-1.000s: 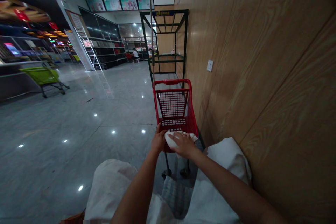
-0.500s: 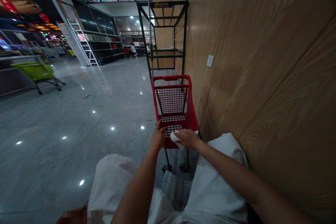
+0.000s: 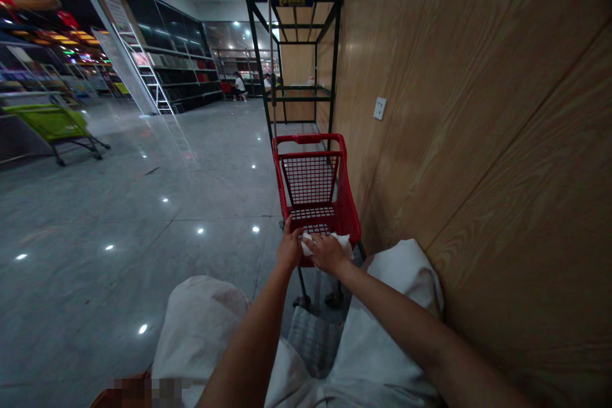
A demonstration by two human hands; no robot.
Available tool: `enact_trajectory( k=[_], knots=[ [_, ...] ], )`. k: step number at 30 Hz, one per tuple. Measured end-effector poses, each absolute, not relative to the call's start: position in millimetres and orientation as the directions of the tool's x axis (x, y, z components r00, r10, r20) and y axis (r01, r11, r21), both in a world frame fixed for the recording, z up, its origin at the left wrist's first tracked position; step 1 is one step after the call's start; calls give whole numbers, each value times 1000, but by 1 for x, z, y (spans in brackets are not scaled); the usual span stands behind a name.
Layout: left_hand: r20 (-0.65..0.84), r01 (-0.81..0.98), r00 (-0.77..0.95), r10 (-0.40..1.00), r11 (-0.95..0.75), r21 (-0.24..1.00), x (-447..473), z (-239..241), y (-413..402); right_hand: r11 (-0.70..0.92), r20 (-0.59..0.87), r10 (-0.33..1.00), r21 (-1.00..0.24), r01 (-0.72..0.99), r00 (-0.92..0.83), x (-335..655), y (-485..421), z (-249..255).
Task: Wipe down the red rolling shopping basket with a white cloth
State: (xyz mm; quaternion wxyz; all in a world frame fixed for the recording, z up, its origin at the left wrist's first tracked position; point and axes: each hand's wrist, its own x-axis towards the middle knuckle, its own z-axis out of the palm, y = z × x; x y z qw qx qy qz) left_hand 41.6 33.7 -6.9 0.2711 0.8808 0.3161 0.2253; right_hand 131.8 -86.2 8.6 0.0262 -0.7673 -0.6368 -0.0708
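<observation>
A red plastic shopping cart (image 3: 351,210) stands right in front of me, its near rim within reach of both hands. My left hand (image 3: 289,247) grips the near left corner of the cart's rim, fingers over the edge. Beside it, my right hand (image 3: 327,254) presses a crumpled white cloth (image 3: 345,243) on the near rim. The cloth sticks out on both sides of the fingers. Below, the cart's dark wheels (image 3: 302,301) rest on the floor.
A wood-panelled wall (image 3: 468,140) runs close along my right. Behind the cart stands a dark metal rack (image 3: 306,99) with a thin pole before it. Far left are a green cart (image 3: 50,124) and a ladder (image 3: 150,76). A checked cloth (image 3: 313,338) lies between my knees.
My right hand has slid left along the near rim with the white cloth, closer to my left hand. The left hand keeps its hold. The view has shifted slightly.
</observation>
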Motion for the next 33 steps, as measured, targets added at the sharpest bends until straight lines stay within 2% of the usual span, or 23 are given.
enact_trajectory(
  k=[6,11,15,19,23,27,33],
  knots=[
    [228,404,748,624,-700,589,31,-4,48,-155,140,980,85,984,142,159,-105,7],
    [233,403,728,645,-677,615,36,-7,45,-215,135,970,101,971,201,181,-130,10],
    [247,414,707,663,-671,615,43,-7,39,-240,166,960,77,968,225,159,-114,7],
    [229,423,722,653,-678,602,40,-7,41,-205,182,964,52,977,192,129,-86,2],
    [221,419,754,619,-711,564,27,-5,54,-131,199,973,78,988,113,134,-86,1],
    [222,420,756,615,-717,556,18,-3,67,-104,257,964,128,986,68,170,-113,-1],
    [318,330,689,651,-673,661,22,-13,72,-134,397,915,125,983,75,182,-120,-15]
  ],
)
